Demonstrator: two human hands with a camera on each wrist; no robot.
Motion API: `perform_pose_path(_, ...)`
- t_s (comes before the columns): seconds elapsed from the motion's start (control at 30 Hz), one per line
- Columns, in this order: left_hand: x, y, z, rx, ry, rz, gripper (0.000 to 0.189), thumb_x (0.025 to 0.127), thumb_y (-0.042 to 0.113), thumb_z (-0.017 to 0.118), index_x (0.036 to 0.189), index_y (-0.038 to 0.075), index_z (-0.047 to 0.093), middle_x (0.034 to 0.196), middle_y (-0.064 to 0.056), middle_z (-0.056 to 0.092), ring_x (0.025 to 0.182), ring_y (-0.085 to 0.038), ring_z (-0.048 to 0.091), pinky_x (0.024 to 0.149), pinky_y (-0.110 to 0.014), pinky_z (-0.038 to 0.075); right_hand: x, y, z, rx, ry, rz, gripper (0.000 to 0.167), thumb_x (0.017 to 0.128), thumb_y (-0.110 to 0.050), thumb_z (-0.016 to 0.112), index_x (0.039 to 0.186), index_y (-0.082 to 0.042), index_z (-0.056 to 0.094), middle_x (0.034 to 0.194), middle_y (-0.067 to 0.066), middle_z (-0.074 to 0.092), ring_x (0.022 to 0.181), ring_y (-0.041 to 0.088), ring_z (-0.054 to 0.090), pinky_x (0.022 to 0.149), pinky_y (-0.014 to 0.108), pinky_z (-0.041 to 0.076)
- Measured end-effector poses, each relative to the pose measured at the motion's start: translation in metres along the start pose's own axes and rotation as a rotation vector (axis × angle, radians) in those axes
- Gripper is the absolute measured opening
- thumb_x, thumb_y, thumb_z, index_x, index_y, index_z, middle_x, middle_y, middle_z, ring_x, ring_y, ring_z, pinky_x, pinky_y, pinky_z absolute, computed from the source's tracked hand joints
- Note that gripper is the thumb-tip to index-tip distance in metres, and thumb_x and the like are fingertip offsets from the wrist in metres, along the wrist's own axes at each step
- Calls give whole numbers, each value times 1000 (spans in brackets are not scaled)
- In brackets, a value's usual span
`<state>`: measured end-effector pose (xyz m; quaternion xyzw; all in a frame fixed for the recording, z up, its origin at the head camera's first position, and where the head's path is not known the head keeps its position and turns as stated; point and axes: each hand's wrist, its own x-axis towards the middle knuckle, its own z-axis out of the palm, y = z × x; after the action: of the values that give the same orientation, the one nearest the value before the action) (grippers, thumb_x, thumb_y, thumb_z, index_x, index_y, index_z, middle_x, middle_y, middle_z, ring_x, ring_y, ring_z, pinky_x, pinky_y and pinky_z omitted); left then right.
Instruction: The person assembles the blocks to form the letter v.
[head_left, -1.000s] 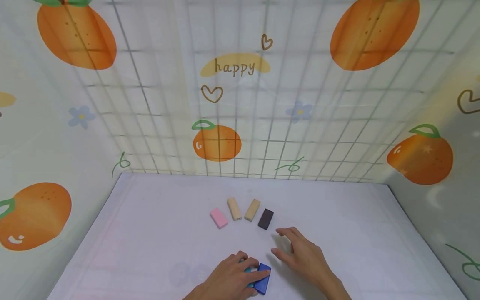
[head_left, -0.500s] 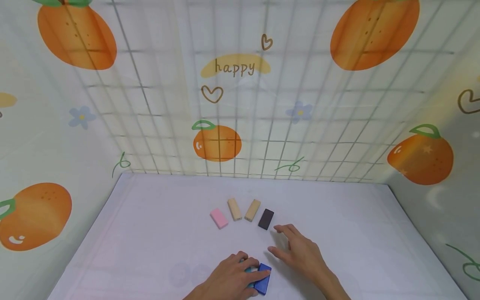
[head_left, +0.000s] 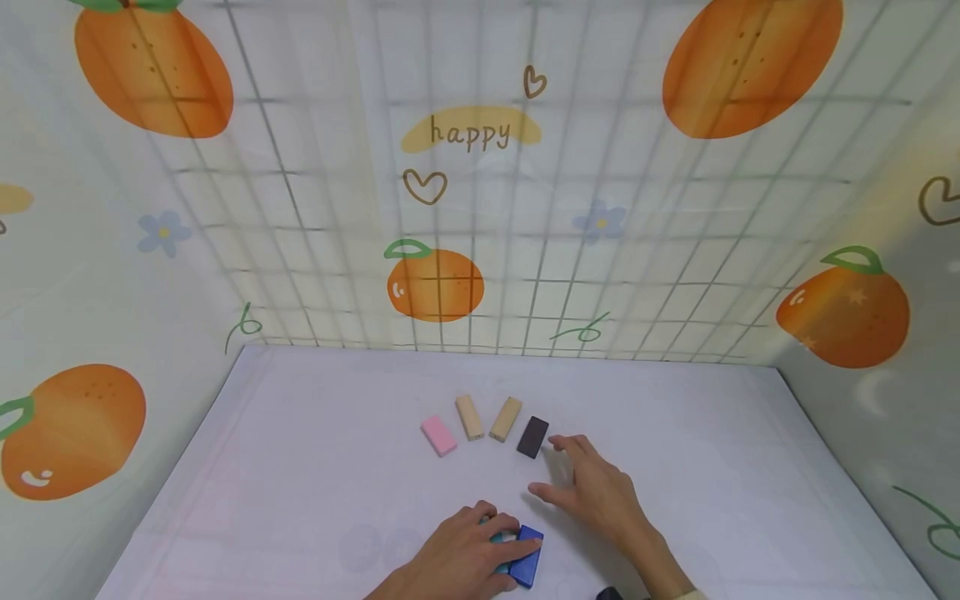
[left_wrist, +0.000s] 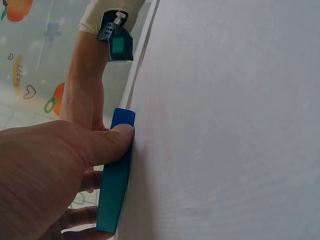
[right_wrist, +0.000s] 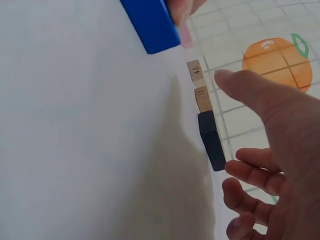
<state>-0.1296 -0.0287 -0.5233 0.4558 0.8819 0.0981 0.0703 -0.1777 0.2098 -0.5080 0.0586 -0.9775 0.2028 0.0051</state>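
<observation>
The left grip [head_left: 467,552] is curled over the teal block [left_wrist: 113,192], which is held between thumb and fingers and is largely hidden from above by the hand. The index finger is laid across the top of the blue block [head_left: 527,568], located just beside the teal block at the right of the left grip. The right grip [head_left: 606,498] is held empty, its thumb and index finger spread well apart. The black block [head_left: 533,437] is positioned just left of the right index fingertip; contact cannot be confirmed. Farther left of the right grip, and ahead of the left grip, the right wooden block [head_left: 506,419], the left wooden block [head_left: 469,417] and the pink block [head_left: 438,436] are arranged in an arc. All blocks are supported by the white counter [head_left: 322,475].
</observation>
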Motion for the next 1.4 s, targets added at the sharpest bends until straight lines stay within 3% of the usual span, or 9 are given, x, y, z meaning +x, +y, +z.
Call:
perform_pose_path(0.43, 1, -1, 1, -16, -23, -13, 56, 98, 50, 61, 151, 43, 44, 142, 15, 53, 123, -10, 48, 100, -31, 46, 13, 0, 3, 10, 16, 42, 88, 75, -62, 81, 141, -11, 54, 134, 8, 56, 78, 16, 57, 58, 32, 48)
perform_pose_path(0.87, 0, -1, -1, 0, -5, 5, 55, 99, 50, 60, 151, 41, 45, 141, 14, 54, 122, -10, 49, 99, -29, 46, 22, 1, 8, 18, 46, 25, 88, 74, -63, 81, 139, -11, 54, 133, 8, 57, 83, 20, 62, 54, 32, 45)
perform_pose_path(1.1, -1, -1, -2, -1, 3, 12, 54, 99, 49, 60, 151, 40, 46, 141, 14, 54, 122, -9, 48, 98, -28, 46, 26, -3, 8, 4, 34, 38, 88, 74, -62, 81, 139, -9, 54, 134, 11, 56, 95, 27, 65, 62, 40, 52)
perform_pose_path(1.4, 1, -1, -2, -15, -25, -10, 55, 98, 51, 60, 151, 43, 45, 142, 16, 53, 123, -8, 48, 99, -29, 46, 32, -2, 11, 2, 23, 51, 85, 74, -59, 83, 137, -8, 56, 132, 13, 57, 89, 25, 63, 59, 39, 51)
